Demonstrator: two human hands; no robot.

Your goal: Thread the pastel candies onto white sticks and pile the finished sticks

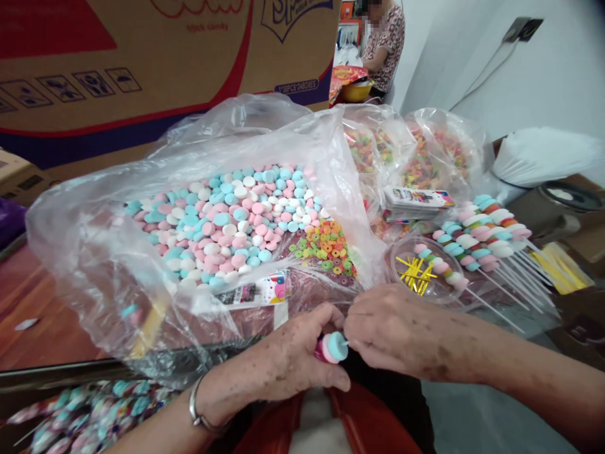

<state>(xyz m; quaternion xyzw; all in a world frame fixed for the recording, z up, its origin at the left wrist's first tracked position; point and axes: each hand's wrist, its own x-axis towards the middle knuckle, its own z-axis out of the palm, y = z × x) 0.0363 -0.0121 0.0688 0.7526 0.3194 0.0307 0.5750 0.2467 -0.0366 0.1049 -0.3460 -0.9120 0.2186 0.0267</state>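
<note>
My left hand (297,353) curls its fingers and thumb around a candy skewer (333,347), whose blue and pink end faces me. My right hand (392,328) pinches the thin white stick coming out of that end; its fingertips are partly hidden. Beyond my hands, pink, blue and white candies (227,221) lie heaped in an open clear plastic bag (75,239). Small ring candies (331,246) form a pile at the heap's right. Printed cards (255,291) rest at the bag's near edge. Beside my right hand, a round clear tub (394,277) holds gold twist ties (416,275) and has a candy skewer lying across it.
Finished candy skewers (486,230) are stacked at the right, sticks toward me. A card stack (418,200) lies near bags of ring candies (416,151). Wrapped skewers (104,410) fill the lower left. A large carton (165,63) stands behind; a person (385,50) sits farther back.
</note>
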